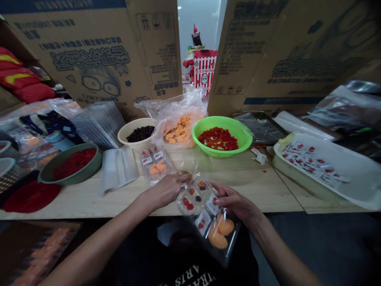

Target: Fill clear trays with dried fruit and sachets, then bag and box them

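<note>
My left hand [168,190] and my right hand [235,202] both grip a transparent plastic pack [208,220] above the table's front edge. Inside it are orange slices, red and dark pieces, and small printed labels. A similar pack [156,166] lies flat on the table just beyond my left hand. A folded white plastic sheet [117,170] rests to its left. Nearest my right hand, a small crumpled white scrap [258,156] lies farther back on the wooden table [262,188].
Along the back stand a green bowl of red pieces [222,137], a cream bowl of dark pieces [137,134], and a bag of orange pieces [178,127]. A dark green bowl of red pieces [70,165] sits left. A white tray of sachets [315,167] sits right. Cardboard panels [95,51] rise behind.
</note>
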`<action>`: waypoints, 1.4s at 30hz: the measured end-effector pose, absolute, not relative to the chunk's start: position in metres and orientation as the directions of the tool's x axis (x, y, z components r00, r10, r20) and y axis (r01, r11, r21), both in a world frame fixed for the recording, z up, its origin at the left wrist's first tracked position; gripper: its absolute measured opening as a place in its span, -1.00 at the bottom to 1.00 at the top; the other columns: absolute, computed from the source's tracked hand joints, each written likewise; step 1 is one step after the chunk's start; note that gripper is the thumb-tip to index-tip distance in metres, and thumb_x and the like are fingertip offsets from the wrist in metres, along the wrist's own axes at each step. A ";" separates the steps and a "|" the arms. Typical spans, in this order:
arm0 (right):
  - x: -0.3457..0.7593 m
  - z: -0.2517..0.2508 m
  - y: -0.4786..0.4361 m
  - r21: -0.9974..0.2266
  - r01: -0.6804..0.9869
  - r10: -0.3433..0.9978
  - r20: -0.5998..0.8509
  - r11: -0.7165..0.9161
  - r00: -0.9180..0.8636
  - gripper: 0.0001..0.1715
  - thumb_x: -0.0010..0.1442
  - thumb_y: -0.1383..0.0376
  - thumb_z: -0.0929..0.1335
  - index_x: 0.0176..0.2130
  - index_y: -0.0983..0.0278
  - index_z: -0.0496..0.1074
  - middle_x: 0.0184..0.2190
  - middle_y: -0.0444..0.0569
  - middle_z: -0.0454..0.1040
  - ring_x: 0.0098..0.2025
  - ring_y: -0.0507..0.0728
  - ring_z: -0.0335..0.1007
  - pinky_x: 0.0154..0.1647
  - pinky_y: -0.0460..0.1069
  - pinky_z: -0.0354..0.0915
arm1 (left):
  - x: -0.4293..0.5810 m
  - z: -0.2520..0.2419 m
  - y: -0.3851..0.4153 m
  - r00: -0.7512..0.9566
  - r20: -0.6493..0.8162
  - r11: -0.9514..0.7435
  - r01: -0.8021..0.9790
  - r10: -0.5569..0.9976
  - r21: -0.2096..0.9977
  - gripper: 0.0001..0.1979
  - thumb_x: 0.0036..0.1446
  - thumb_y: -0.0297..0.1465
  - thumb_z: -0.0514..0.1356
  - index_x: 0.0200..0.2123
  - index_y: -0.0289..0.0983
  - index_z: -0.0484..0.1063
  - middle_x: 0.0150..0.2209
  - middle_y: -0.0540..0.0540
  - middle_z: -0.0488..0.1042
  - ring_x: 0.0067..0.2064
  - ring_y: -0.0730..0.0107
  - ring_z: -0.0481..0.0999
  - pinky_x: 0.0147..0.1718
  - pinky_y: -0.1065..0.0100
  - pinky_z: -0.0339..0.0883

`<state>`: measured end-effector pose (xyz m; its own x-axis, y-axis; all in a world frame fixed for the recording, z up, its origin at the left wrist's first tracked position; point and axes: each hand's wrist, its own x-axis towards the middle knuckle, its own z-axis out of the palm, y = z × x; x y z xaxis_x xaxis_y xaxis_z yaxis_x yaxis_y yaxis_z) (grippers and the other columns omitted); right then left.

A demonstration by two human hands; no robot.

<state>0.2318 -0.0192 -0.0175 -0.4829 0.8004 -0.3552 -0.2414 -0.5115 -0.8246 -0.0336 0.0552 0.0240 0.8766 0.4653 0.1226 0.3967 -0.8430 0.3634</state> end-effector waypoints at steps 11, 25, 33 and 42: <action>0.248 -0.026 -0.049 -0.691 -0.280 0.683 -0.414 -0.666 -0.601 -0.46 -0.09 0.24 0.57 -0.10 0.32 0.48 -0.44 -0.13 0.49 -0.55 -0.06 0.33 -0.55 -0.19 0.12 | -0.018 -0.011 0.048 0.761 0.349 -0.832 0.449 0.547 0.326 -0.19 0.13 -0.75 -0.05 0.42 -0.21 -0.08 0.38 -0.30 0.12 0.38 0.18 0.16 0.26 0.05 0.27; 0.276 -0.044 -0.048 -0.635 -0.333 0.717 -0.623 -0.697 -0.313 -0.46 -0.21 0.39 0.56 -0.16 0.29 0.48 -0.48 -0.17 0.51 -0.56 -0.06 0.32 -0.52 -0.17 0.20 | -0.016 -0.033 0.036 0.875 0.207 -0.842 0.319 0.438 0.436 -0.02 0.06 -0.71 0.05 0.45 -0.14 -0.33 0.45 -0.26 -0.11 0.45 0.11 -0.05 0.32 0.00 0.16; 0.256 -0.010 -0.058 -0.664 -0.347 0.730 -0.468 -0.662 -0.498 -0.47 -0.18 0.31 0.59 -0.16 0.33 0.52 -0.50 -0.15 0.49 -0.58 -0.08 0.31 -0.59 -0.21 0.15 | -0.011 0.002 0.038 0.854 0.274 -0.862 0.319 0.442 0.395 -0.13 0.19 -0.73 -0.04 0.45 -0.09 -0.32 0.45 -0.23 -0.07 0.44 0.19 -0.03 0.33 0.05 0.16; 0.269 -0.021 -0.050 -0.689 -0.382 0.780 -0.599 -0.616 -0.179 -0.46 -0.20 0.37 0.58 -0.16 0.30 0.49 -0.47 -0.14 0.52 -0.57 -0.07 0.32 -0.52 -0.17 0.25 | -0.019 -0.004 0.027 0.865 0.271 -0.870 0.302 0.423 0.390 0.04 -0.04 -0.78 -0.06 0.45 -0.13 -0.38 0.46 -0.26 -0.13 0.45 0.12 -0.09 0.33 -0.02 0.14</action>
<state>0.2688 -0.0501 -0.0208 -0.1787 0.7804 -0.5993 -0.3823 -0.6163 -0.6885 -0.0194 0.0272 -0.0040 0.8647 0.4225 0.2714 0.3024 -0.8696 0.3903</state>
